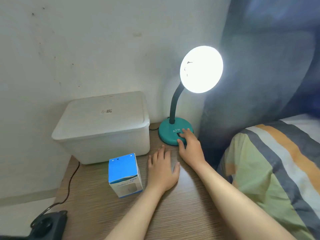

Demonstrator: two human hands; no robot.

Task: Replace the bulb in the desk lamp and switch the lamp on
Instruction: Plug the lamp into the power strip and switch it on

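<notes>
Head view: a lidded white translucent plastic storage box [102, 129] is seen at the far left of the wooden worktop [181, 205], its contents not discernible. A closed blue-and-white cardboard carton [124, 175] stands nearer, just left of the left hand [162, 172], which is laid flat with fingers spread on the worktop. The teal gooseneck desk lamp [174, 132] stands far right, lit; its base is touched by the extended fingers of the right hand [189, 146] at the black switch [178, 134].
</notes>
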